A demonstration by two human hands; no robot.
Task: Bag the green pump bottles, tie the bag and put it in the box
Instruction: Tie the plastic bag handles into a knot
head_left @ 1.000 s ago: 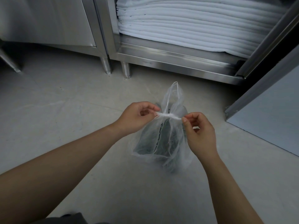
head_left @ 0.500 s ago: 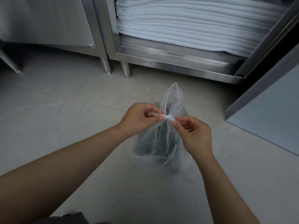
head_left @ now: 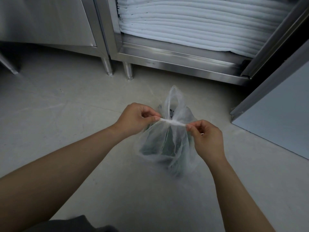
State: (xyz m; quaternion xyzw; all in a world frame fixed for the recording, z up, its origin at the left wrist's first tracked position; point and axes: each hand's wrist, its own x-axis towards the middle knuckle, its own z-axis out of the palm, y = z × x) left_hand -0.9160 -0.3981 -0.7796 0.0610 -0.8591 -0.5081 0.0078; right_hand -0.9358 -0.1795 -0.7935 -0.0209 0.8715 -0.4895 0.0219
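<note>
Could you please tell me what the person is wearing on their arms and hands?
Nothing visible: the left hand and right hand are ungloved, without rings, watch or bracelet, and both forearms are bare of sleeves. Dark grey clothing shows at the bottom edge.

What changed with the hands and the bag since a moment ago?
The left hand and right hand moved apart sideways, pulling the twisted handle tight between them. Both keep pinching its ends; nothing was let go. The bag with the green pump bottles stayed on the floor, its other loop still upright.
</note>
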